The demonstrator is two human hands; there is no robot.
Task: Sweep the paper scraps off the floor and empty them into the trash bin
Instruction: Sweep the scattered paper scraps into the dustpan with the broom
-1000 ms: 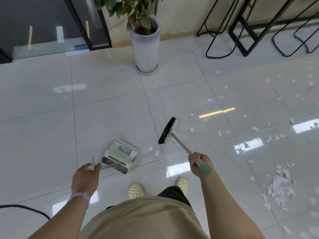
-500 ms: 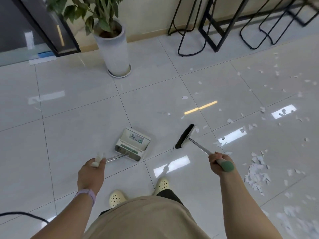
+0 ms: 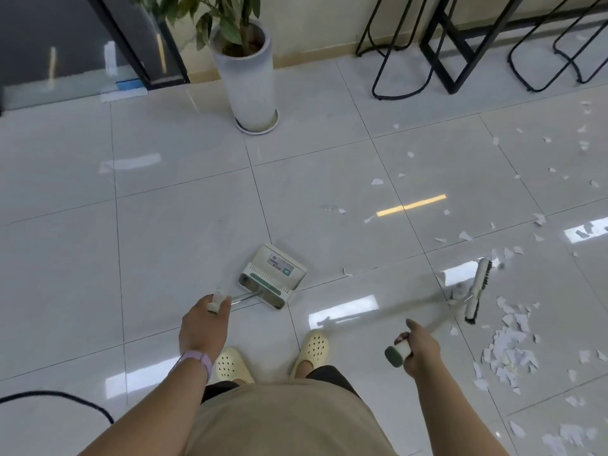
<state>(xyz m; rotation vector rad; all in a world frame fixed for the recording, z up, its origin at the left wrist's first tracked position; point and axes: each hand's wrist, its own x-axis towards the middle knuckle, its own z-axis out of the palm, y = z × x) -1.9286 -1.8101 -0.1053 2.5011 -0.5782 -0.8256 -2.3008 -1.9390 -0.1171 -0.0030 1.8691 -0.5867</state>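
On the glossy pale tiled floor, a boxy dustpan is held at 12 o'clock by the left hand gripping its handle, a blurred broom is gripped by the right hand, and jagged white paper scraps are heaped at 3 o'clock.

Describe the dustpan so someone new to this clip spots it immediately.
Start at the tall white plant pot by the wall and come straight down the tiled floor toward the person's feet. The dustpan lies there, its metal handle gripped by the left hand. It is boxy, cream with green trim and a label.
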